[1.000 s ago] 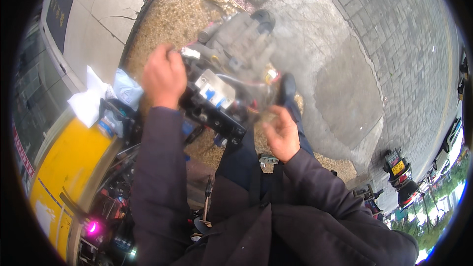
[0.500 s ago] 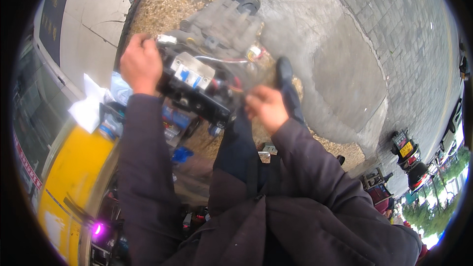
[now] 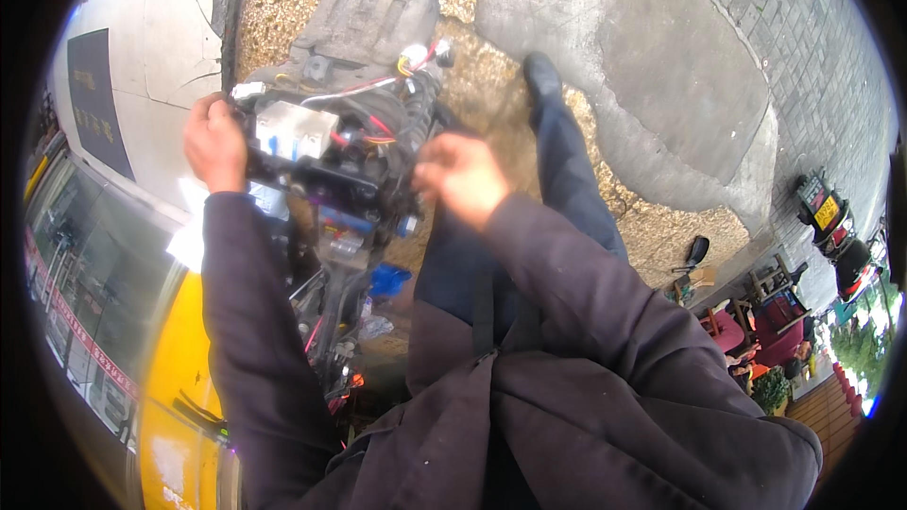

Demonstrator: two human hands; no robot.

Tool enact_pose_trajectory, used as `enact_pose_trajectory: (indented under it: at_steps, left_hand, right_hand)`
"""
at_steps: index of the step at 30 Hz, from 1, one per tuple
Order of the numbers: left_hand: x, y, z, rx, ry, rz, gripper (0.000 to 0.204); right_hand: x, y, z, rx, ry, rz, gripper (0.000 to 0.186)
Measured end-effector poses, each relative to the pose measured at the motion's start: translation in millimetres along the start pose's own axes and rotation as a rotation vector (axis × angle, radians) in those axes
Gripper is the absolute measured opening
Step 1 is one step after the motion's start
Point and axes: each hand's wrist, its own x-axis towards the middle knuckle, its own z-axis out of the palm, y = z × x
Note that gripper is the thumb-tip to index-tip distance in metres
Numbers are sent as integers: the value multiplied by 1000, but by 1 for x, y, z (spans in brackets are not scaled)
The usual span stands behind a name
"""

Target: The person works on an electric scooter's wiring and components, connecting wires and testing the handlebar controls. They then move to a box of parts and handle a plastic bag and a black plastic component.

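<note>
A dark rectangular sign panel (image 3: 94,94) lies flat on the pale cracked paving, far left of the electrical unit, and a yellow curved body (image 3: 179,387) sits below and left of it; what is printed on the panel does not matter here, only that it is dark with small light marks. The left hand (image 3: 215,144) is wrapped around the left end of the electrical unit (image 3: 331,156) — a black block held up in the air, with a white-grey breaker box (image 3: 293,127) bearing blue tabs on its top. Red and white wires (image 3: 378,104) loop loose over the unit's upper right, ending in a small white connector (image 3: 413,55) with a yellow tip. The right hand (image 3: 460,175), just right of the unit, has its fingers pinched together at the unit's edge; whether they hold a wire I cannot tell. Judging by the one-ended grip, the unit could tip or slip down — and a tug could pull a loose wire out.
</note>
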Motion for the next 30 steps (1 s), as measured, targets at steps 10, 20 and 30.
enact_pose_trajectory:
  at_steps: [10, 20, 30]
  left_hand:
    - [5, -6, 0, 35, 22, 91, 37]
    - [22, -19, -2, 99, 43, 158, 39]
    - [38, -34, -1, 49, 41, 166, 40]
  right_hand:
    - [10, 12, -2, -52, -35, -131, 7]
    - [25, 38, 5, 112, -104, -237, 11]
    - [2, 100, 10, -557, 69, -199, 15]
